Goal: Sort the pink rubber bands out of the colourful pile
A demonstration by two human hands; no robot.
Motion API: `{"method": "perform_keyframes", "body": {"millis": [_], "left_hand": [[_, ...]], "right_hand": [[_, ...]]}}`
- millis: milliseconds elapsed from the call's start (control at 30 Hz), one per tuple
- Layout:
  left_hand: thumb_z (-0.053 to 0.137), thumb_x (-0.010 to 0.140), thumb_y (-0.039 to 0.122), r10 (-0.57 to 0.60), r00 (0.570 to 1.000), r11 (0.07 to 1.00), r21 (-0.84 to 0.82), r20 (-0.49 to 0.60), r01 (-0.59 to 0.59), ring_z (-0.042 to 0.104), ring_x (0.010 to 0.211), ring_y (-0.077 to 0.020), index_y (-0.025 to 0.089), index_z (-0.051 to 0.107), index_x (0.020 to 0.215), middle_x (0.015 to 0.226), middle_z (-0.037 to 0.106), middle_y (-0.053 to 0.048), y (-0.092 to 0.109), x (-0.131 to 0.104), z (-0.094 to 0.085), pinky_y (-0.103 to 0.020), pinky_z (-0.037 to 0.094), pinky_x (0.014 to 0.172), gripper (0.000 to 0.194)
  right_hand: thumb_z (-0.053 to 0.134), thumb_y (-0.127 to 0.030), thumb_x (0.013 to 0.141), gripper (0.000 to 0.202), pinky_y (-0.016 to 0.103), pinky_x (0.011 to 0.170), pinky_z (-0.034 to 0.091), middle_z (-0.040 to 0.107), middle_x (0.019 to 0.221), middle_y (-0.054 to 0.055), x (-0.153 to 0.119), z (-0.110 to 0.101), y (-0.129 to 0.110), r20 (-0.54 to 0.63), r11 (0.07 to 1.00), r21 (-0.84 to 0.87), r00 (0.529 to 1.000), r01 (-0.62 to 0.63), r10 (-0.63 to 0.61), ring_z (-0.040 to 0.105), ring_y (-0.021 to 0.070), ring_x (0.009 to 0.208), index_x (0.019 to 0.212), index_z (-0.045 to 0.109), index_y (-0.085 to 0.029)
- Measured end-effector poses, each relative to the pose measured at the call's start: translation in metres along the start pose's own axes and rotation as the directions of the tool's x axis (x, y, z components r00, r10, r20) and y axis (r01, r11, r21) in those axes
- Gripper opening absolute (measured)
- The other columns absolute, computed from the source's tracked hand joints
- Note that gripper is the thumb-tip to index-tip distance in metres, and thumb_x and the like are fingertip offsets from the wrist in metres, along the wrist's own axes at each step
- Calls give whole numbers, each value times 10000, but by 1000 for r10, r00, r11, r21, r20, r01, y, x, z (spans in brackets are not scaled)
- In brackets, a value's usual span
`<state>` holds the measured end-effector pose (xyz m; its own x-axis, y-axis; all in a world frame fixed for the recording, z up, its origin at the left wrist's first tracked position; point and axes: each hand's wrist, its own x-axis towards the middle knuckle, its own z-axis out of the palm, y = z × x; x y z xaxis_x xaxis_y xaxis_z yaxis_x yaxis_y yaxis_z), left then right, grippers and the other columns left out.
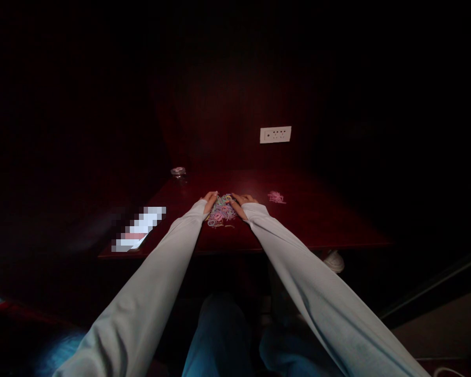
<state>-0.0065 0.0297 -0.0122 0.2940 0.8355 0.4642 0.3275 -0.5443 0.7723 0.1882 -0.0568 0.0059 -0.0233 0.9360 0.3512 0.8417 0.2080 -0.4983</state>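
A loose pile of small pastel bands (222, 210), pink, purple, green and yellow, lies on the dark red table (298, 225). My left hand (210, 200) rests against the pile's left side, its fingers stretched forward. At the right side, my right hand (242, 203) touches the pile with its fingers apart. Both hands cup the bands between them, and neither is closed round any. Farther right on the table sits a smaller heap of pink bands (276, 197), apart from my right hand.
A clear jar with a lid (178, 173) stands at the table's back left. A blurred-out, bright flat object (141, 229) lies at the left edge. On the back panel is a white power socket (275, 134). The table's front edge runs beneath my forearms.
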Motion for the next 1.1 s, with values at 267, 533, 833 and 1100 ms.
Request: {"method": "perform_keyframes", "body": {"millis": [267, 533, 833, 1100], "left_hand": [[530, 852, 673, -112, 990, 970, -205, 81, 127, 690, 1032, -251, 219, 679, 1037, 1021, 761, -66, 13, -5, 8, -368, 520, 963, 512], [504, 810, 784, -79, 991, 944, -313, 108, 109, 670, 1135, -293, 167, 705, 1020, 1119, 749, -141, 20, -7, 9, -439, 483, 1053, 682], [304, 786, 878, -78, 959, 997, 44, 274, 68, 606, 1266, -316, 191, 801, 923, 1192, 751, -116, 30, -5, 0, -401, 385, 1163, 859], [327, 758, 898, -98, 953, 990, 130, 286, 63, 612, 1258, -307, 199, 823, 877, 1249, 730, -106, 39, -8, -3, -367, 436, 1121, 866]], "right_hand": [[533, -454, 981, 439, 368, 1126, 421, 652, 1360, 33, -10, -15, -15, 63, 992, 54, 991, 114, -117, 500, 213, 1338, 1398, 593, -328], [602, -426, 945, 388, 359, 1178, 385, 657, 1358, -12, -21, -27, -23, 136, 974, 148, 972, 170, -190, 521, 197, 1333, 1323, 663, -364], [383, -358, 1026, 404, 342, 1061, 462, 750, 1155, 11, -3, -26, -7, -47, 924, 368, 990, -105, 132, 664, 184, 1112, 1129, 767, -288], [510, -317, 966, 354, 409, 1101, 400, 672, 1338, 16, -4, -18, -1, -112, 992, -14, 986, -125, 123, 467, 252, 1287, 1258, 703, -263]]}}
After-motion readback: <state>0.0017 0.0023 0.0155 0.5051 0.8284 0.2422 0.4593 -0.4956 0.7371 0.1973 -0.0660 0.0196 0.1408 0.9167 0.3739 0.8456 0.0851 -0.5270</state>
